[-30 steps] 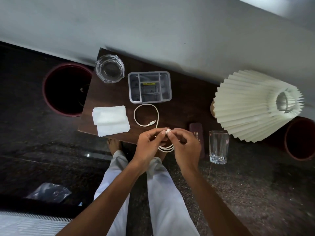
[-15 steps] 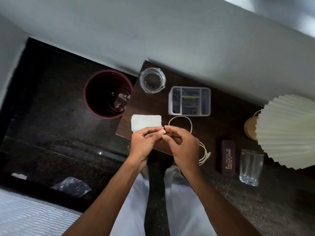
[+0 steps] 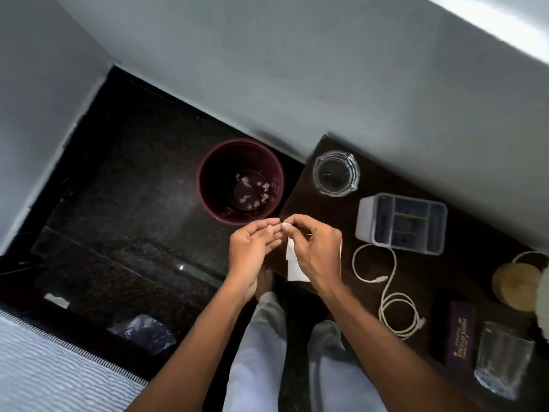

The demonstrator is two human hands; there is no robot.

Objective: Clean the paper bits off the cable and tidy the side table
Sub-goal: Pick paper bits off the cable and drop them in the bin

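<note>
Left hand [image 3: 255, 248]: I see it half open, fingers loosely curled, palm turned up, fingertips just beside the right hand's pinch; it grips nothing that I can make out.
Right hand [image 3: 315, 251]: I note thumb and forefinger pinched on a small white paper bit [image 3: 286, 232], held near the tabletop's left edge.
Cable [image 3: 389, 292]: white, lying free on the tabletop [image 3: 439, 281], one loop below the organiser and a coil further toward me; neither hand touches it.
Bin [image 3: 240, 181]: maroon, on the floor just left of the tabletop, white scraps at its bottom.
Tissue [image 3: 292, 266]: white, partly hidden under the right hand.
Organiser [image 3: 402, 223]: grey, compartmented, beside a glass ashtray [image 3: 335, 173].
</note>
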